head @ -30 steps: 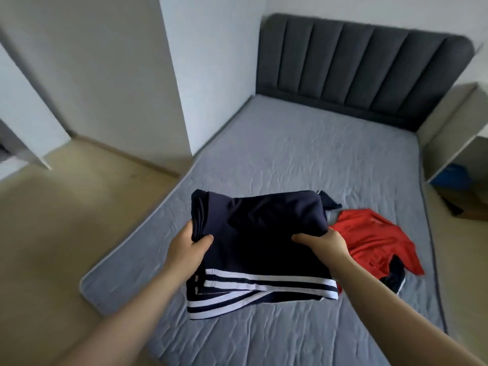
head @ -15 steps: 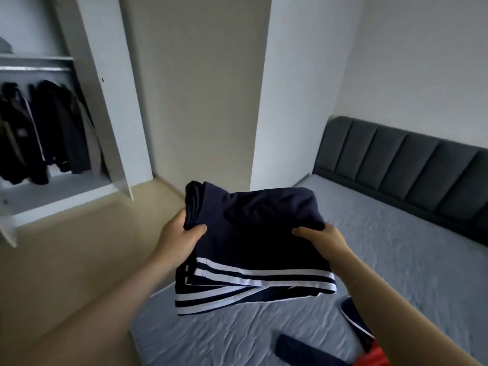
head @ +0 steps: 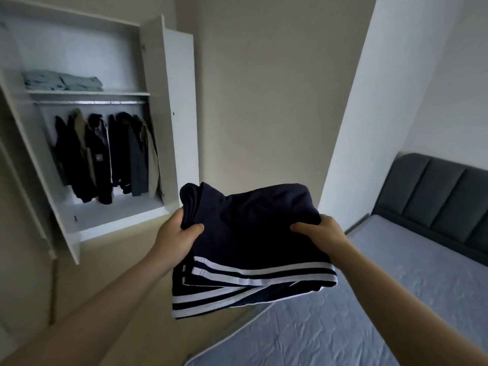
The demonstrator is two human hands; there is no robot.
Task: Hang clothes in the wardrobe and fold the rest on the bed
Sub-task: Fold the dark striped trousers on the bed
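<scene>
- The view is now turned away from the bed (head: 396, 299) and toward the open wardrobe (head: 169, 114), which a second ago was only glimpsed at the frame's edge and is now seen at 10 o'clock.
- The folded navy garment (head: 253, 241) is lifted clear of the mattress and held at frame centre; a carry to the wardrobe is judged to be under way.
- The left hand (head: 177, 233) is clenched on the garment's left edge, the right hand (head: 320, 232) on its right edge, thumbs on top.
- The garment is seen as a neat multi-layer stack, dark navy, with white stripes along the near edge.
- Dark jackets (head: 105, 154) are hung on the rail; folded grey-blue clothes (head: 63, 81) lie on the shelf above.
</scene>
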